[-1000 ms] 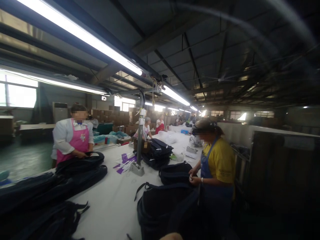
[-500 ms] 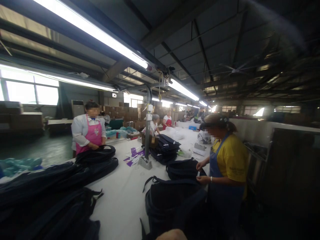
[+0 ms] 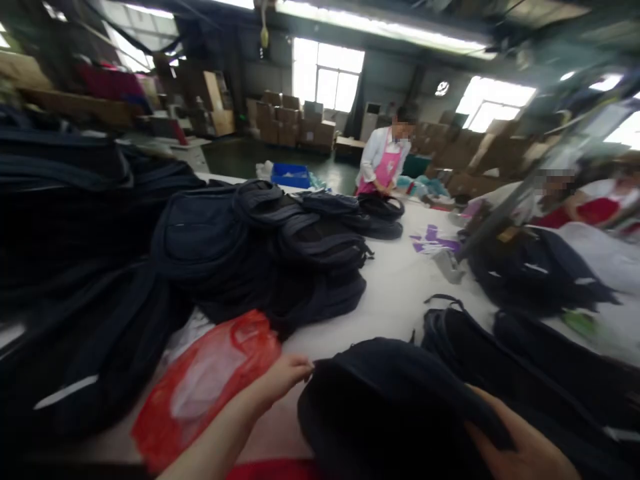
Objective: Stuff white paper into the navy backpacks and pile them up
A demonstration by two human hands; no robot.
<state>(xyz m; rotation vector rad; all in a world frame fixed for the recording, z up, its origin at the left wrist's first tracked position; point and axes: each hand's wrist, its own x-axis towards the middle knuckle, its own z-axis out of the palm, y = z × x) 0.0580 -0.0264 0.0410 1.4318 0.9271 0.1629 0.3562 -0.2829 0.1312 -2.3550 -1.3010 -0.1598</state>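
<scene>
Counting from the middle of the view, a dark bag (image 3: 390,400) sits at five o'clock, its rounded edge toward twelve and its upper outline sloping from ten o'clock down to four; the near end is lost in shadow and cut off by the frame, so the true line of its long axis cannot be told. The right hand (image 3: 525,440) grips its edge on the four o'clock side. The left hand (image 3: 287,373) has its fingers bent at the ten o'clock edge; whether they pinch the cloth I cannot tell. Under the left forearm, at seven to eight o'clock, lies a red plastic bag (image 3: 210,380) on the white tabletop (image 3: 400,263). Dark backpacks (image 3: 200,233) are heaped at nine, more dark bags (image 3: 480,340) lie at four, and purple strips (image 3: 434,237) are scattered at three. Across the table, between one and two o'clock, a person in a pink apron (image 3: 387,167) handles another bag. A blue bin (image 3: 290,175) and stacked cartons (image 3: 287,123) stand toward eleven, a bright window (image 3: 327,73) at twelve.
</scene>
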